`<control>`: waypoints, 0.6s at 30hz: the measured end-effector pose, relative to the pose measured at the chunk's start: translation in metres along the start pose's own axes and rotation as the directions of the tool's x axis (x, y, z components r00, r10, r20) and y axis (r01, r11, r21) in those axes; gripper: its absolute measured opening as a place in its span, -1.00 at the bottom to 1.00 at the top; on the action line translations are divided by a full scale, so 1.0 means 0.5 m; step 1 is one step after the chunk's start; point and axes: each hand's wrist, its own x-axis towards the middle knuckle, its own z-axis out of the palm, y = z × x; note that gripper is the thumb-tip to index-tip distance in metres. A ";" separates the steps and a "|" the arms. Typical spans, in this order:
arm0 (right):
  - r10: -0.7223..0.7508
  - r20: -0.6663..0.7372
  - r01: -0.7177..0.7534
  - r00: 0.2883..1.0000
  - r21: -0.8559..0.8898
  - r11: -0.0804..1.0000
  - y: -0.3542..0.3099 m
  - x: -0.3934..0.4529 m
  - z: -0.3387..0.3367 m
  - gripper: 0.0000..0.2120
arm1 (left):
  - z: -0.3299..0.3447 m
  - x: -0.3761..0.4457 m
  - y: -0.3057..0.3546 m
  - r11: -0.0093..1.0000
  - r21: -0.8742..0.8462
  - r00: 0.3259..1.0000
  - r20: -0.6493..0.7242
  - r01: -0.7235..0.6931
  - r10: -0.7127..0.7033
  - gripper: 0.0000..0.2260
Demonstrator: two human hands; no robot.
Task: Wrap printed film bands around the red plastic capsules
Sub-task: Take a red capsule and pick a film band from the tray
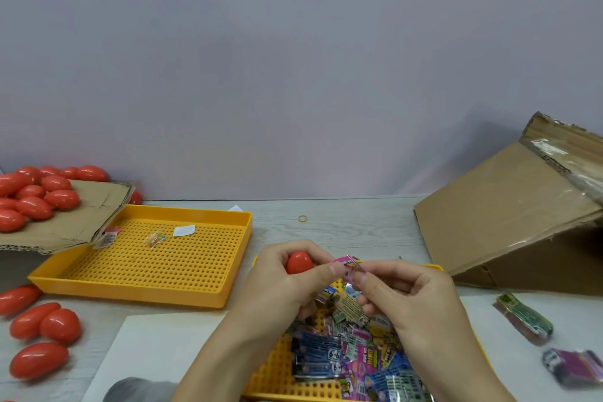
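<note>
the left hand (287, 274) grips a red capsule (299, 262); a film band (348, 264) is pinched by the right hand (401, 297), seemingly readied for wrapping.

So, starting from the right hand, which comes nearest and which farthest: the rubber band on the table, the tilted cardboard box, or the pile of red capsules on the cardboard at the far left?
From the right hand:
1. Rubber band, on the table just beyond the hands.
2. Tilted cardboard box, off to the right.
3. Pile of red capsules, far left on the cardboard sheet.
</note>
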 end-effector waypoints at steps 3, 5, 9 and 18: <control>-0.017 -0.025 0.017 1.000 -0.015 1.000 0.003 0.000 0.001 -0.93 | -0.003 -0.001 0.004 0.997 -0.076 0.996 0.085 0.034 -0.027 -0.88; -0.033 -0.055 0.031 0.998 -0.031 0.999 0.005 0.000 0.001 -0.88 | -0.003 -0.003 0.004 0.994 -0.088 0.977 0.207 0.070 -0.050 -0.87; -0.085 -0.070 0.085 0.994 -0.006 0.996 0.000 -0.001 0.003 -0.83 | -0.003 -0.006 0.001 0.993 -0.070 0.950 0.303 0.096 -0.071 -0.83; -0.262 -0.085 0.259 0.961 -0.042 0.965 0.008 -0.004 0.019 -0.73 | 0.009 0.002 -0.009 1.000 0.028 0.995 0.103 -0.005 0.002 -0.80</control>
